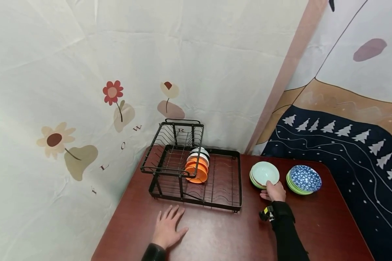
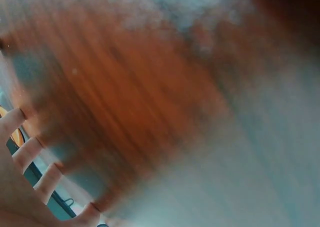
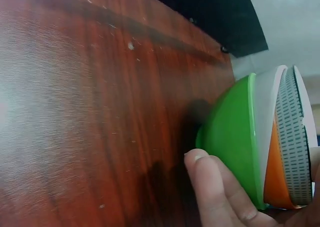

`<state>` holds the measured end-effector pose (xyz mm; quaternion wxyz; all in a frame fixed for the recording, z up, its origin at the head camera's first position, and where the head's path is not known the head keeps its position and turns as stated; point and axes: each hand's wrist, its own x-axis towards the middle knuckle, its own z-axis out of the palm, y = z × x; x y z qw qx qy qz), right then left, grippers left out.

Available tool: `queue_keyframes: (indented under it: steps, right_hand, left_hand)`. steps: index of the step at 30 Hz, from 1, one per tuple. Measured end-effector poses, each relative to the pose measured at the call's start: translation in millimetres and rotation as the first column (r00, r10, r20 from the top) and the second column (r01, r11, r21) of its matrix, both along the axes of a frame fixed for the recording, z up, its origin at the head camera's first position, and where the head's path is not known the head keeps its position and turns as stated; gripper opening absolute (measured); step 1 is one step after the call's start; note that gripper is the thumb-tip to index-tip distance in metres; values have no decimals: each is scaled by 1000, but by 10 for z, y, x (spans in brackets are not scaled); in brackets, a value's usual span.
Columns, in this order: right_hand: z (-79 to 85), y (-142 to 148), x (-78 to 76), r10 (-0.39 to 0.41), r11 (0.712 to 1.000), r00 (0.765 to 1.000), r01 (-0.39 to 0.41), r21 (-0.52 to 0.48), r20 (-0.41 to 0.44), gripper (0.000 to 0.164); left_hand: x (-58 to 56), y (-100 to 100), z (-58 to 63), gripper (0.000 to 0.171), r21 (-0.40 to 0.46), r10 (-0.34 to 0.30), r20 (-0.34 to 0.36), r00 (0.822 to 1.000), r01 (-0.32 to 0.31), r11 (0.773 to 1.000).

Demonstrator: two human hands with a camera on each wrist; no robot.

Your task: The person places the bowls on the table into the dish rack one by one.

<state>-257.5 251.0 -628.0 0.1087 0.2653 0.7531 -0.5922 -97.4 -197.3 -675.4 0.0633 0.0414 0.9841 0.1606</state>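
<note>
Green and pale bowls [image 1: 264,173] gripped by right fingers [image 3: 207,179], left fingers [image 1: 172,213] splayed, cloth [image 1: 143,58] lettered F, L, O, W, R

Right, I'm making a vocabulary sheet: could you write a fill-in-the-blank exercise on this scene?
The right hand grips a stack of bowls whose lowest bowl is coloured ____.
In the head view, the blue-patterned bowl sits to the ____ of that stack.
The frontmost bowls in the dish rack are coloured ____.
Missing words: green; right; orange.

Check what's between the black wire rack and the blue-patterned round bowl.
Head view: a mint-topped stack of round bowls, gripped by the right hand.
</note>
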Motion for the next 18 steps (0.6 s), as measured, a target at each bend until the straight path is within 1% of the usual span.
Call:
queue_keyframes:
  steps: [5,12,16,18]
  right_hand:
    - [2,-37,210,70,997,997,-69,31,-42,74]
    - [5,-92,526,109,992,992,-104,68,-71,72]
    - [0,-91,665,131,989,989,-126,81,-64,71]
    - [-2,-79,705,168,979,985,-161,126,-49,70]
  left_hand:
    - [-1,-2,3,79,4,1,5,1000,-1,1000]
    - [5,-1,4,79,14,9,6,1000,-9,1000]
    - [3,7,8,79,17,8,17,1000,-9,1000]
    - [-4,6,12,79,16,9,22,1000,-9,1000]
